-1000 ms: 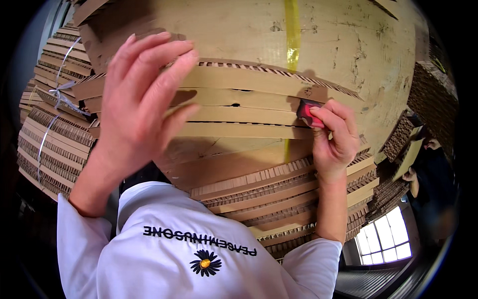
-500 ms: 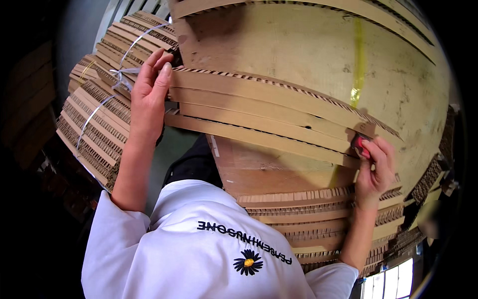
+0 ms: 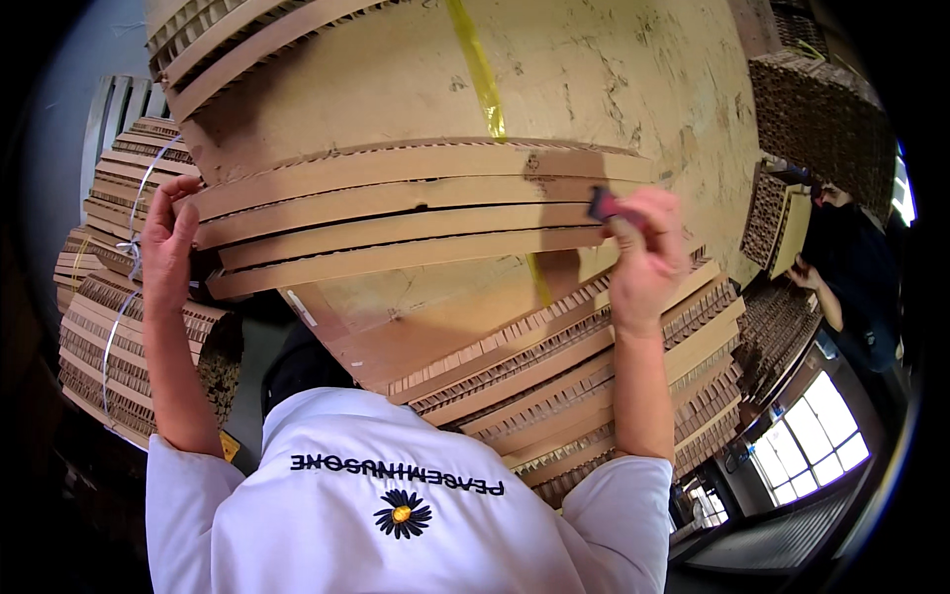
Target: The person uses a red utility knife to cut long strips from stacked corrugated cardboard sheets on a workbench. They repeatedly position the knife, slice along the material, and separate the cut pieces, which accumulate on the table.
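Note:
Several long honeycomb cardboard strips point(image 3: 396, 203) lie side by side across the wooden table, with narrow dark gaps between them. At their left end is my left hand point(image 3: 170, 247), fingers curled and thumb apart, holding the ends. Over their right end my right hand point(image 3: 643, 262) is closed round a small red-and-black tool point(image 3: 602, 205). Motion blurs that hand, and its fingers cover most of the tool, so its kind does not show. A shadow falls on the strips beside it.
The tabletop point(image 3: 614, 59) carries yellow tape point(image 3: 480, 74). More honeycomb strips point(image 3: 228, 49) lie at its far left, and a stack point(image 3: 554, 396) sits nearest me. Tied bundles point(image 3: 109, 346) stand left. Another person point(image 3: 851, 267) is beside cardboard piles at right.
The whole view has swung, bringing the other person and a window into sight. My right hand with the tool appears raised off the strips' right end. Gaps between the strips look wider.

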### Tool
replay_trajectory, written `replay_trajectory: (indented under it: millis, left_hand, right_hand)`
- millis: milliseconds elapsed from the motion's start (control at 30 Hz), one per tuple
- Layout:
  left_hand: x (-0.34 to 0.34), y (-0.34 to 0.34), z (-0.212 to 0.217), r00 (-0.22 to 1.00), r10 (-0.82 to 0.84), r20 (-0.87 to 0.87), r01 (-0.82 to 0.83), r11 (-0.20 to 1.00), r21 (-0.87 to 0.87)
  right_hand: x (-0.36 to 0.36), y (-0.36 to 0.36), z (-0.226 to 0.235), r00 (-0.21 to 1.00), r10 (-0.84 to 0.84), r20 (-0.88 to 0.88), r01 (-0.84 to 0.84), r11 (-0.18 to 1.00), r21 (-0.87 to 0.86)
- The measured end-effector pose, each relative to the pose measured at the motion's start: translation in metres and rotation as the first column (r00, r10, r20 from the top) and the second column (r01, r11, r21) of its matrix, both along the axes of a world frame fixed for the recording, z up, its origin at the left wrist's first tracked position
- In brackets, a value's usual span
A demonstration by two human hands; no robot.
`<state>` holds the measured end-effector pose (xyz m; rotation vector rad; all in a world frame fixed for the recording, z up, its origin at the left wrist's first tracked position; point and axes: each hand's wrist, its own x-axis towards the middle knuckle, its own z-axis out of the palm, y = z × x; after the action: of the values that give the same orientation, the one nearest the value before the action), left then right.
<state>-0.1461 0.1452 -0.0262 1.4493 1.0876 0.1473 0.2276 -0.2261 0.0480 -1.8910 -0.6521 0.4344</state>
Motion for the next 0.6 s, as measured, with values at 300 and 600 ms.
replay_trajectory:
  millis: [300, 600]
  left_hand:
    - [0.001, 0.016, 0.001, 0.99, -0.044, 0.132, 0.064, 0.987, -0.15]
    - [-0.002, 0.019, -0.008, 0.982, 0.053, 0.182, -0.005, 0.968, -0.253]
  right_hand:
    - [-0.015, 0.006, -0.014, 0.897, 0.353, 0.267, -0.321, 0.934, -0.157]
    - [-0.01, 0.005, -0.018, 0.873, 0.404, 0.274, -0.352, 0.909, -0.222]
